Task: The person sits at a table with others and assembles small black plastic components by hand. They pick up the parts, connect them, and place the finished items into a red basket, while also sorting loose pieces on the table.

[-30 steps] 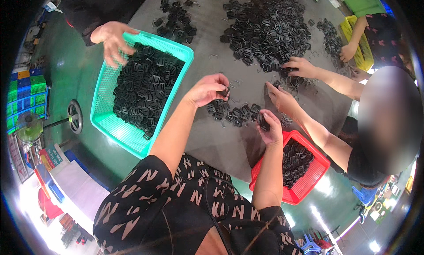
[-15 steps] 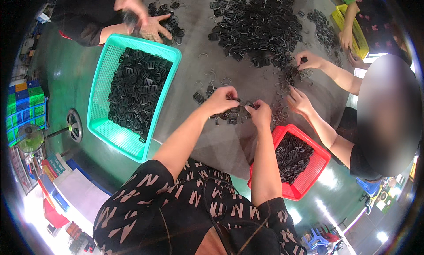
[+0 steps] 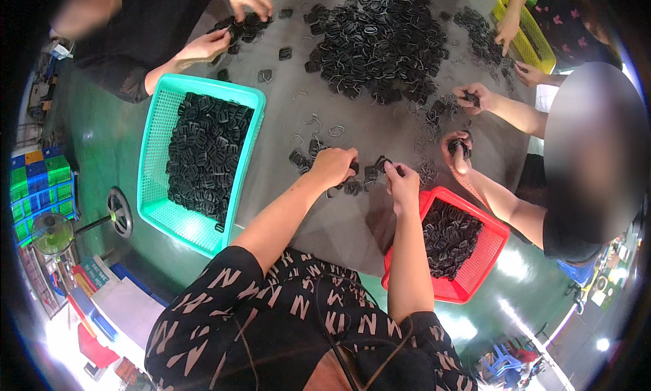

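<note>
Over the near part of the grey table (image 3: 291, 99), my left hand (image 3: 335, 167) is closed on a few small black plastic buckles, mostly hidden under its fingers. To its right, my right hand (image 3: 405, 185) pinches a black plastic buckle (image 3: 386, 162) between thumb and fingertips. Loose buckles (image 3: 352, 187) lie between and below my hands, and a few more (image 3: 299, 159) lie just left of my left hand. Thin pale wire-like loops (image 3: 336, 131) are scattered beyond my hands.
A big heap of black buckles (image 3: 380, 45) covers the far middle. Left stands a turquoise basket (image 3: 150, 147) filled with buckles; a red basket (image 3: 489, 255) with buckles sits beside my right forearm. Co-workers' hands (image 3: 203, 47), (image 3: 458, 152) sort buckles at both sides. A yellow basket (image 3: 539, 49) stands far right.
My hands have drawn apart, the left one back toward me. The right co-worker's near hand now cups several buckles. The whole view has shifted slightly.
</note>
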Available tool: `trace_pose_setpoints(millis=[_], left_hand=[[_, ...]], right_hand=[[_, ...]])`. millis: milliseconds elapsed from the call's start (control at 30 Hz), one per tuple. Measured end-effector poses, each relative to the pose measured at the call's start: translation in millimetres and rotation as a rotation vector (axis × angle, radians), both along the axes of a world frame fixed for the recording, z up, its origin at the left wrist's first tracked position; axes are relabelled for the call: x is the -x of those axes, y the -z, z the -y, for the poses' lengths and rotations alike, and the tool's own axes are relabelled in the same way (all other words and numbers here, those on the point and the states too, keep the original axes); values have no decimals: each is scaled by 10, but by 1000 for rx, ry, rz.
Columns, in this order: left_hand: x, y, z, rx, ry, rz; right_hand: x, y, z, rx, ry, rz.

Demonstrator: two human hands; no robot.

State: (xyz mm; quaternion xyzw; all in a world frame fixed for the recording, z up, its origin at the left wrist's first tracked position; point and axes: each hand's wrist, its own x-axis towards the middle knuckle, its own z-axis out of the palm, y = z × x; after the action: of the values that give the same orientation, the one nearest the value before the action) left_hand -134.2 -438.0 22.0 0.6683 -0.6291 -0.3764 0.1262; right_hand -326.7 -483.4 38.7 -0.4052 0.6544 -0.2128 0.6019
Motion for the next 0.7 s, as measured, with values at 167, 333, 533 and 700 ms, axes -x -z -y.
trace_pose_setpoints(millis=[167, 333, 533, 700], left_hand=[[-182, -120, 86, -143, -51, -504], [-262, -376, 105, -283, -294, -1077], [93, -267, -70, 15, 21, -152], [488, -72, 42, 153, -48, 145]], right_hand=[[143, 81, 38, -104, 175, 272], [94, -125, 16, -214, 298, 447], [40, -70, -4, -137, 127, 418], [80, -527, -92, 17, 24, 525]])
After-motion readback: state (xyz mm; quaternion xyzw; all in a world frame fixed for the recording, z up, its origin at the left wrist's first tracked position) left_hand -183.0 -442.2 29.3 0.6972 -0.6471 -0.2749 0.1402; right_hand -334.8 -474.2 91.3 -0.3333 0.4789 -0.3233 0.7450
